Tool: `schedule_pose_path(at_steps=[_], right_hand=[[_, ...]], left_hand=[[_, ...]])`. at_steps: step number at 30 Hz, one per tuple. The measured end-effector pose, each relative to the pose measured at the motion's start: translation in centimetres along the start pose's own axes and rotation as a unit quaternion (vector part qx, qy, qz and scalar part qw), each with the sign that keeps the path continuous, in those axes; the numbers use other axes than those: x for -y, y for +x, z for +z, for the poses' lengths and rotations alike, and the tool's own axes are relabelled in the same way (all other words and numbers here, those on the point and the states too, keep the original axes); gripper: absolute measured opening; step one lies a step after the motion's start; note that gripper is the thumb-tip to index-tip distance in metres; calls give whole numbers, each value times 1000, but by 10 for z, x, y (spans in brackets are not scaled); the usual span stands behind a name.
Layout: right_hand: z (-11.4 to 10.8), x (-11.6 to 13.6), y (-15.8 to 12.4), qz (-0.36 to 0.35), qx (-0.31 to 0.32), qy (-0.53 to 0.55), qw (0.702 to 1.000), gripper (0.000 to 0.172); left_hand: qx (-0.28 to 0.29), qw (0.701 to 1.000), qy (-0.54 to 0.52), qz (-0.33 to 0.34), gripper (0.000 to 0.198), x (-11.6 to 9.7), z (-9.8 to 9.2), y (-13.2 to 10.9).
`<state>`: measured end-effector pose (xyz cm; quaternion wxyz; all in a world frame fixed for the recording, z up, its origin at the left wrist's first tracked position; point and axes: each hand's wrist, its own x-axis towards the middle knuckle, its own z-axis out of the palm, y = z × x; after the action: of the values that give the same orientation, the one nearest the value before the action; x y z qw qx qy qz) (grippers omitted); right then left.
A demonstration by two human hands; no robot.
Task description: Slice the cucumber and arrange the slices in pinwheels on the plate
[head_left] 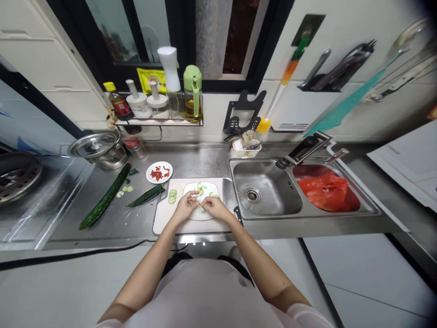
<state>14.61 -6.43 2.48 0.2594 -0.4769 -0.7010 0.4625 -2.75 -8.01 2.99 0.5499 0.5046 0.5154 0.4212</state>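
My left hand (186,206) and my right hand (213,206) meet over a white plate (201,215). Their fingertips pinch a small pale piece, apparently a cucumber slice (200,203), partly hidden by the fingers. Folded or curved cucumber slices (200,187) lie on the plate's far and right parts. Beneath the plate is a light cutting board (163,224). A short row of round cucumber slices (172,197) rests on its left side. Along its right edge lies a knife (229,193), its black handle towards me.
Left of the board lie a cut cucumber piece (146,196), a long cucumber (106,196) and scraps. Behind is a small plate of red bits (159,172). A steel pot (108,152) stands at back left. To the right is a sink (273,193); a red bag (324,191) fills its second basin.
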Motion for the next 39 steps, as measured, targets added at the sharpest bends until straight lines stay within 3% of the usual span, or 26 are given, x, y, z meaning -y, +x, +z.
schedule_pose_path(at_steps=[6, 10, 14, 26, 39], right_hand=[[8, -9, -7, 50, 40, -134, 989, 14], [14, -7, -10, 77, 62, -219, 971, 15], [20, -5, -12, 84, 55, -279, 955, 16], [27, -9, -21, 47, 46, -332, 941, 14], [29, -7, -25, 26, 50, -335, 940, 18]], left_hand=[[8, 982, 186, -32, 37, 25, 0, -1], [32, 945, 324, -30, 36, 26, 2, -2], [49, 916, 398, -30, 35, 23, 5, -3], [43, 884, 466, -20, 31, 22, 6, -5], [41, 879, 474, -24, 22, 23, 6, -7]])
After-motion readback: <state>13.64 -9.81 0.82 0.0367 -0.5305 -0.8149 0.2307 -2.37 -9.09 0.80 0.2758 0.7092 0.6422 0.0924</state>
